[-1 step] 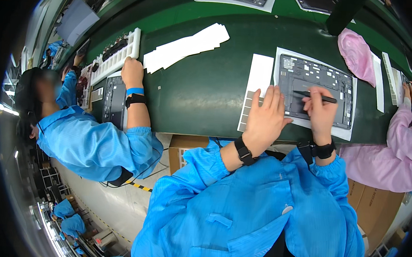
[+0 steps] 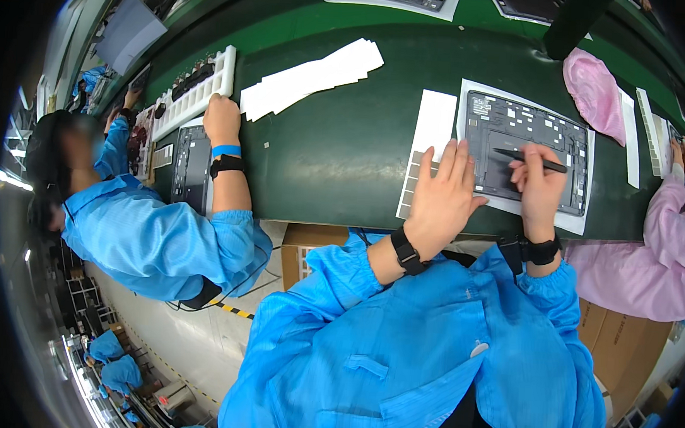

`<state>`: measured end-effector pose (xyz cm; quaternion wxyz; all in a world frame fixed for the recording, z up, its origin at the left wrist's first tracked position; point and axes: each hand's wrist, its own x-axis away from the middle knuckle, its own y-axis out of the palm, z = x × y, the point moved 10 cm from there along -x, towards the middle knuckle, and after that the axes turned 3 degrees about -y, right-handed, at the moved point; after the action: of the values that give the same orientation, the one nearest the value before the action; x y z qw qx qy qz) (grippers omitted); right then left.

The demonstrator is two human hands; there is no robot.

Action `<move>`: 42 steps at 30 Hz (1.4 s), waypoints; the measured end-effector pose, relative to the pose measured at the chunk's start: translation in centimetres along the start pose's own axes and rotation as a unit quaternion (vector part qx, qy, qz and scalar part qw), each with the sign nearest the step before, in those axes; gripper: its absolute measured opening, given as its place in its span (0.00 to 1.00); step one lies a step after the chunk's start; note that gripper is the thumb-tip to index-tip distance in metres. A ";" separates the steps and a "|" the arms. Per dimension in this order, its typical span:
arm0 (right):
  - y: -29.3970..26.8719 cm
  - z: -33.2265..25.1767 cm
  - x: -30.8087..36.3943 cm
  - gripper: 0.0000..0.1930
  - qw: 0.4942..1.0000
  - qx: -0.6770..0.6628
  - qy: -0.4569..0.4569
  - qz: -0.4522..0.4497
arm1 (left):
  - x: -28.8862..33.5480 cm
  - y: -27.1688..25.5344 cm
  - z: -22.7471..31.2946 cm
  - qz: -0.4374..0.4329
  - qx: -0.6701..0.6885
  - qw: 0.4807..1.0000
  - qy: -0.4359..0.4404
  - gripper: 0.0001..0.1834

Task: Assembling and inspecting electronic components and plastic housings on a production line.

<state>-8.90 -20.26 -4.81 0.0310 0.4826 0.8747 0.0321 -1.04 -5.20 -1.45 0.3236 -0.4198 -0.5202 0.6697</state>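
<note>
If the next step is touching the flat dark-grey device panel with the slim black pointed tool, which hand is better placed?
Right, most likely: the right hand holds the black tool with its point over the panel. The left hand holds no tool and rests at the panel's left edge.

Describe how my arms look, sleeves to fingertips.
The left sleeve and right sleeve are bright blue with gathered cuffs. The left wristband and right wristband are black, the left with a squarish piece. The left grip and right grip wear no gloves.
</note>
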 end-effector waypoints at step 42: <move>11.9 0.6 2.4 0.10 0.964 0.121 -0.021 -0.235 | 3.8 0.0 -9.5 -0.002 0.161 0.979 -0.122 0.35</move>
<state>-0.10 -11.85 -4.47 -0.0030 0.2644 0.9600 -0.0924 5.85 2.17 -3.34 0.3222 -0.2763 -0.4421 0.7902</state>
